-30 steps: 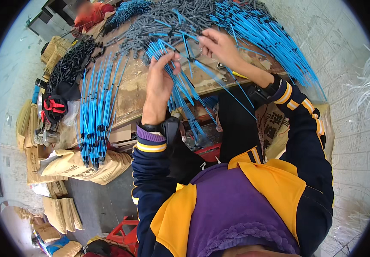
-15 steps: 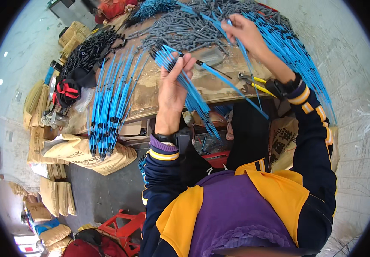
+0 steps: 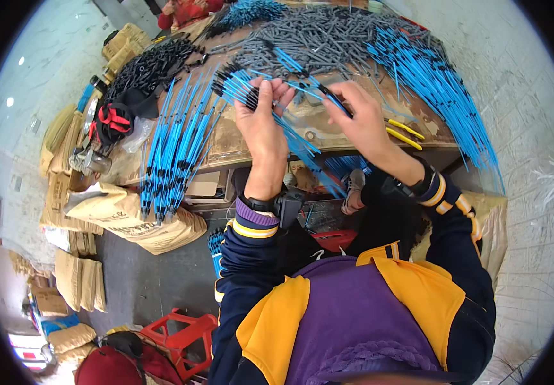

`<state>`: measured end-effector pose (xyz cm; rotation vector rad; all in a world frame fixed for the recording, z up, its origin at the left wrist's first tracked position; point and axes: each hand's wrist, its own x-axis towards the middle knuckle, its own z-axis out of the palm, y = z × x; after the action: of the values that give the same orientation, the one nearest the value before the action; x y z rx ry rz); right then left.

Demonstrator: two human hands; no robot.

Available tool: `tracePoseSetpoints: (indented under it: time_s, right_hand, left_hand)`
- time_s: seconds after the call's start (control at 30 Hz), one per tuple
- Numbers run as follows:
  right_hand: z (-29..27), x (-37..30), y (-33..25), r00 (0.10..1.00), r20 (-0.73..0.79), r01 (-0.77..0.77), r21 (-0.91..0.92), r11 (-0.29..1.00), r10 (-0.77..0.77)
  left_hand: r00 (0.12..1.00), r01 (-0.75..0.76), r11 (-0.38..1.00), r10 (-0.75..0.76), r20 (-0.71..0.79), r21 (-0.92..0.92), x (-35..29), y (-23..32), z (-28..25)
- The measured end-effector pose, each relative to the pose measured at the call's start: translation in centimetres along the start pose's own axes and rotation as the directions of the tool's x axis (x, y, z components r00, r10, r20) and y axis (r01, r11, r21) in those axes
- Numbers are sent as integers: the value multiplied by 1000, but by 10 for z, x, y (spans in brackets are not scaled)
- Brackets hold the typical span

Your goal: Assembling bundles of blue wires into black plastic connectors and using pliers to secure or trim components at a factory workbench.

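My left hand [image 3: 261, 122] is closed round a bundle of thin blue sticks [image 3: 235, 83] with black fittings at their far ends. The sticks' lower ends fan out below the hand, over the table's near edge. Just to the right, my right hand [image 3: 360, 122] pinches the black end of a blue stick [image 3: 320, 88] that slants up and left, across the tips of my left fingers. Whether this stick touches the bundle I cannot tell. Yellow-handled pliers [image 3: 405, 133] lie right of my right hand.
A heap of grey plastic pieces [image 3: 328, 35] covers the far table. Blue sticks lie in a long pile [image 3: 437, 90] at right and a fanned row [image 3: 174, 141] at left. Black parts [image 3: 148, 67] lie far left. A person in red [image 3: 187, 11] sits opposite.
My right hand has come nearer and slightly left, from over the far piles to beside my left hand. It now grips a stick's black end. My left hand keeps its bundle.
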<state>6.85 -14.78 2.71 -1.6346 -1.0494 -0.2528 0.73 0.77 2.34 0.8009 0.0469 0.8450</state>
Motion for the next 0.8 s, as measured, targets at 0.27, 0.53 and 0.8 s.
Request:
tracePoseSetpoints:
  time_s: [0.27,0.53,0.8]
  right_hand:
    - [33,-39,-7,937,-133,271,-311,911,-324]
    - [-67,-53,-10,953,-224,-98,405,909,203]
    - [-191,30,166,853,-82,-519,-31,854,515]
  left_hand:
    - [999,-17,995,20,-30,96,-23,8,7]
    - [997,75,987,-72,30,-140,-62,96,-8]
    - [842,-22,1000,11,539,15,-110,135,36]
